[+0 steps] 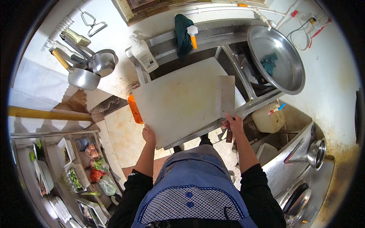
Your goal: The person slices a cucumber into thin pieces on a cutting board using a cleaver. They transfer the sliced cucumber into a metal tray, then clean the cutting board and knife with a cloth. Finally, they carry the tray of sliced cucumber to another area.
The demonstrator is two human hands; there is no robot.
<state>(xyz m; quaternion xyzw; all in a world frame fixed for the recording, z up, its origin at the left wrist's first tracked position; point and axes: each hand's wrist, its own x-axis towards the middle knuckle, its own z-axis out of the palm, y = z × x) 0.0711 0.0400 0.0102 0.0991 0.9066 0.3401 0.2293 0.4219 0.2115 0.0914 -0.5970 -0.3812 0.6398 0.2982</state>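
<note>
A large whitish cutting board (176, 99) spans the metal sink (251, 97), set at a slant. My left hand (148, 134) grips its near left corner. My right hand (235, 124) holds a cleaver at the base of its brown handle (229, 136). The broad cleaver blade (226, 94) lies flat over the board's right side, pointing away from me. Whether my right fingers also touch the board is hard to tell. Past the board's left edge shows an orange container (134, 109), partly covered.
A large metal basin (298, 68) with a green cloth (268, 64) rests on the sink's right end. Behind the board are a white pump bottle (145, 55) and a tap (193, 37). Pans (84, 78) hang at left above food shelves (50, 159). A metal counter (288, 168) stands right.
</note>
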